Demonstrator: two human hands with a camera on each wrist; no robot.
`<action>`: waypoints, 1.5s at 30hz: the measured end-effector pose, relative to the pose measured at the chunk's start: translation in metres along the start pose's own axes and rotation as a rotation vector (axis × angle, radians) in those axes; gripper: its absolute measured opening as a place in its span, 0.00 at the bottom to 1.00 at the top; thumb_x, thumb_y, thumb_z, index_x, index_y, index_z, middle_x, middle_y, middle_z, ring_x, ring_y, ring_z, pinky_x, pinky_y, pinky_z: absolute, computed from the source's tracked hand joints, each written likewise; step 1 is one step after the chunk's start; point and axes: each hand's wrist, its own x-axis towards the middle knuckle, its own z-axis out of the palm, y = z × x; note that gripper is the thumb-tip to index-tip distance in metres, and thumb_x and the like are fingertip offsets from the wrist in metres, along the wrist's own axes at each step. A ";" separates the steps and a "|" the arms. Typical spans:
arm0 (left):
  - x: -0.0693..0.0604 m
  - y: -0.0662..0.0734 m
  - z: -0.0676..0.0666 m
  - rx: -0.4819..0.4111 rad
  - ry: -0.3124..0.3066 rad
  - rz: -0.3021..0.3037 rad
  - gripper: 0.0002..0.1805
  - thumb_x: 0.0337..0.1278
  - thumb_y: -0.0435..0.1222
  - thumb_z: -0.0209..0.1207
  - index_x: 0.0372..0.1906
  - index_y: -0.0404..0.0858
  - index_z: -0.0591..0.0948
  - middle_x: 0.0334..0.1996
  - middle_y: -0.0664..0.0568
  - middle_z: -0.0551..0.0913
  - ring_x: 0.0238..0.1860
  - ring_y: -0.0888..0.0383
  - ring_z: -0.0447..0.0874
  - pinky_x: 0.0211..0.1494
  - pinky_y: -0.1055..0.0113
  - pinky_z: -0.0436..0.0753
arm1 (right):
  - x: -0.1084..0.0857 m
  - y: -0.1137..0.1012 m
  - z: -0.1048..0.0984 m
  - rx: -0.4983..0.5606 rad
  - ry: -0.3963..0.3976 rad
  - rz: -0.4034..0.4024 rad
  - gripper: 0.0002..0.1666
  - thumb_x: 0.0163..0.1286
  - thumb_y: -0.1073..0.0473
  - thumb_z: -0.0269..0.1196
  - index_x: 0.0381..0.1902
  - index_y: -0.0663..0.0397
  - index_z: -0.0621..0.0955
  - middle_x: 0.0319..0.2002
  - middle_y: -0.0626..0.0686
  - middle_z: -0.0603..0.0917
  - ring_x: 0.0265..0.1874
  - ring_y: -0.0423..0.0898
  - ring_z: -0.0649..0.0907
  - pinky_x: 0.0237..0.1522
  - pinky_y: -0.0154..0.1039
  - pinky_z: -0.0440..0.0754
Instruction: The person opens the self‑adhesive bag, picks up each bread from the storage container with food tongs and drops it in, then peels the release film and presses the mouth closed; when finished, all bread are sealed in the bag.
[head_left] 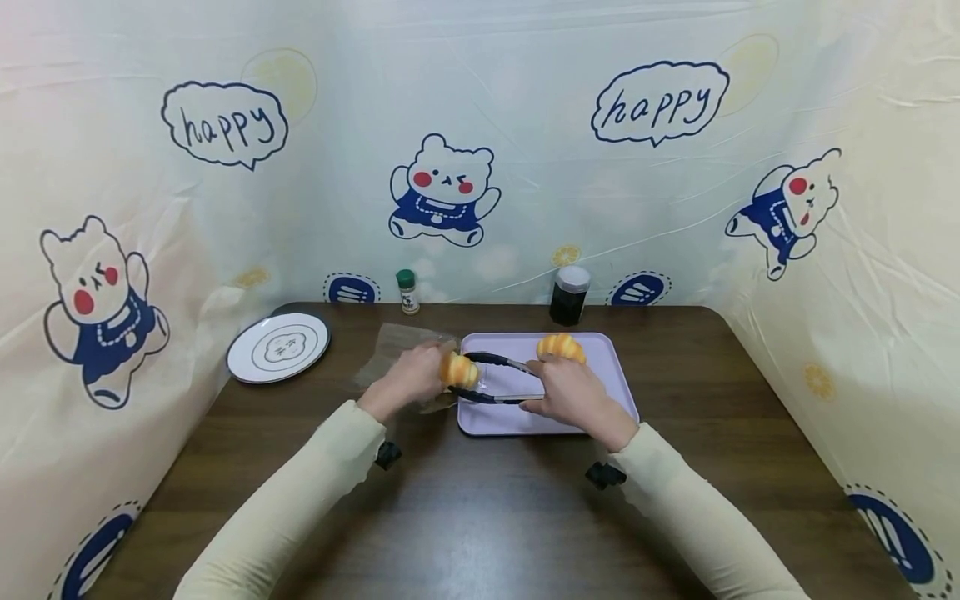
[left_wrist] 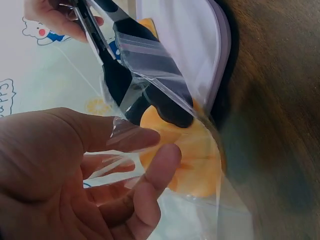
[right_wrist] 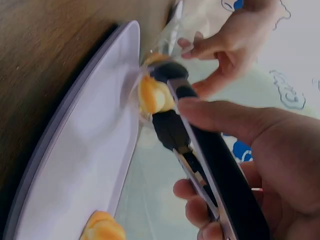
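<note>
Far left, plate (head_left: 247,357) flat on the table (head_left: 480,517). Then bag (head_left: 390,346), clear film, mouth facing right; shaker (head_left: 408,295) upright behind it. Left hand (head_left: 415,373) has fingers curled on the bag film by the mouth (see-through, so exact pinch points are hard to tell). Bread (head_left: 460,372) is just right of that hand, in the bag mouth per the left wrist view, beside the tray's left end, tong tips on either side. Step in hand looks like bagging this bread; next move probably calls for holding the mouth wide, pushing the bread deeper, then easing the tongs apart. Tongs (head_left: 483,398) run left-right on their long axis, tips pointing left into the bag, handles right. Bread's own long axis: can't tell, hand and film cover part. Tray (head_left: 525,423) is below the tongs, long side left-right. Right hand (head_left: 573,393) is clamped round the tongs, apart from the left hand. Other bread (head_left: 562,346) lies on the tray's back part, just beyond right hand, longer left-right. Jar (head_left: 569,298) upright behind the tray
</note>
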 end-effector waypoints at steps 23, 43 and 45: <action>-0.001 -0.015 0.000 0.030 -0.009 -0.057 0.07 0.49 0.27 0.60 0.36 0.34 0.84 0.28 0.46 0.82 0.28 0.53 0.77 0.30 0.59 0.80 | 0.001 0.009 0.005 0.028 -0.018 -0.010 0.37 0.55 0.37 0.74 0.59 0.50 0.83 0.51 0.51 0.87 0.42 0.46 0.85 0.46 0.47 0.87; 0.002 -0.011 -0.001 0.001 -0.007 -0.010 0.30 0.35 0.34 0.75 0.52 0.33 0.81 0.46 0.39 0.81 0.43 0.47 0.80 0.47 0.50 0.84 | -0.002 0.005 0.007 -0.034 0.050 -0.088 0.36 0.56 0.37 0.73 0.59 0.47 0.82 0.49 0.50 0.86 0.42 0.45 0.85 0.44 0.45 0.87; 0.002 -0.009 -0.001 -0.005 -0.012 -0.012 0.37 0.35 0.35 0.75 0.59 0.33 0.78 0.54 0.35 0.79 0.50 0.43 0.80 0.54 0.47 0.83 | -0.002 0.004 0.008 -0.042 0.056 -0.114 0.36 0.57 0.37 0.73 0.59 0.47 0.82 0.48 0.49 0.86 0.43 0.45 0.85 0.45 0.44 0.87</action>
